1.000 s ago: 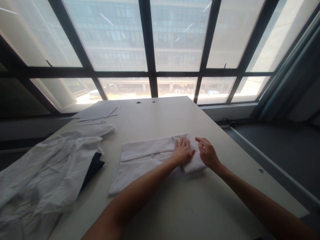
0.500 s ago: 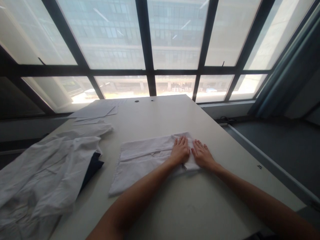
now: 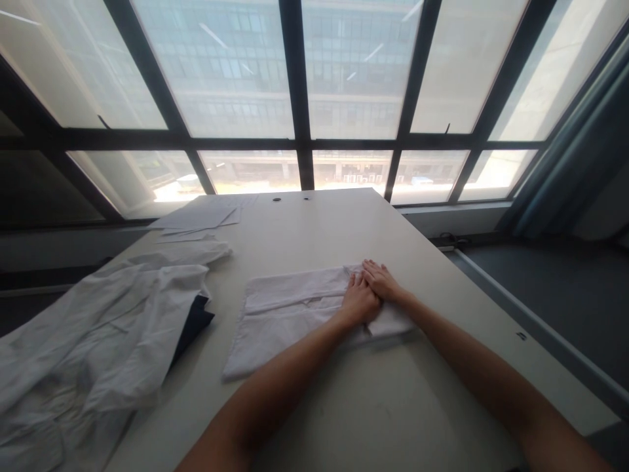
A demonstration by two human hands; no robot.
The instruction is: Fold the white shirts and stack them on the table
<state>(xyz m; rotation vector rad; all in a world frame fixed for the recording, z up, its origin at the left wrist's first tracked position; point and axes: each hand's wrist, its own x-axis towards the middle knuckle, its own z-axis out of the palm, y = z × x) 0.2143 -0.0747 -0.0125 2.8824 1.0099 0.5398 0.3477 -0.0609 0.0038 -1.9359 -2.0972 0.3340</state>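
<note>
Left hand [image 3: 362, 303]: palm down on folded white fabric rectangle [image 3: 280, 322].
Right hand [image 3: 382, 280]: against left hand, same fabric.
White tabletop [image 3: 314, 229], left: rumpled white cloth garment [image 3: 132, 321], white paper sheets [image 3: 194, 215].

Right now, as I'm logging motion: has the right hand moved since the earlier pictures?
Yes: judged against the table's far right corner, the right hand shifted left and slightly toward the window, meeting the left hand.

Pair of human arms, both shown over the white table [image 3: 319, 229].
Left hand [image 3: 361, 301]: was bare, with slim fingers [image 3: 352, 283].
Left forearm [image 3: 292, 368]: was bare, smooth in outline, narrow at the wrist and broader toward the table's near side.
Right hand [image 3: 383, 282]: was bare, of similar slim build.
Right forearm [image 3: 472, 360]: was bare, likewise tapered, broadest nearest the table's near side.
</note>
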